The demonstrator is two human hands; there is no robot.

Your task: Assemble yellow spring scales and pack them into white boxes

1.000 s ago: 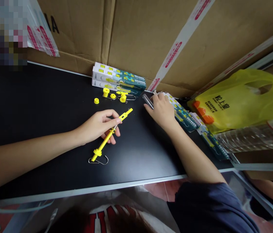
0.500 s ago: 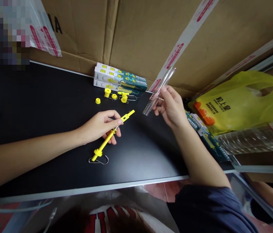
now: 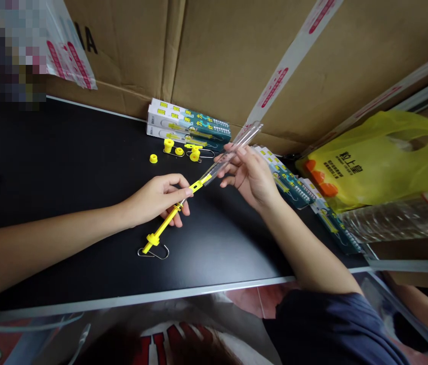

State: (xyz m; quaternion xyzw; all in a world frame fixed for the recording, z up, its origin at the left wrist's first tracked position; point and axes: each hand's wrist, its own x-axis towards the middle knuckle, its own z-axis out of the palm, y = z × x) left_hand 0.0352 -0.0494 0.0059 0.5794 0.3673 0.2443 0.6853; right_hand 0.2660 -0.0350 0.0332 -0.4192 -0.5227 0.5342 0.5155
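Black tabletop (image 3: 65, 167) fills my view, its pale front edge nearest me. Closest in, just below the left grip (image 3: 153, 197), a wire hook (image 3: 153, 252) lies flat on the surface, joined to the near end of the yellow rod (image 3: 164, 223). That grip is closed on the rod's middle, thumb and forefinger pinching it while the other fingers curl beneath. The rod slants up and away, its far tip raised toward the right grip (image 3: 254, 177).

The right grip is closed on a clear tube (image 3: 250, 133), fingertips around its mid-length. The tube's lower mouth meets the rod's tip between the two grips; whether the tip is inside I cannot tell.

I judge both pieces light. The rod looks like stiff plastic, slim enough to flex, so a pinch at the middle, as now, seems the steadiest hold. The tube looks thin-walled, smooth and slippery, easily crushed or cracked. It is best taken lightly round the middle, not squeezed.

Beyond the left grip, loose yellow parts (image 3: 178, 149) sit on the tabletop before two stacked boxes (image 3: 187, 124). Right of the right grip, a row of packs (image 3: 297, 190) runs to a yellow bag (image 3: 377, 157). Cardboard (image 3: 217, 50) walls the back.
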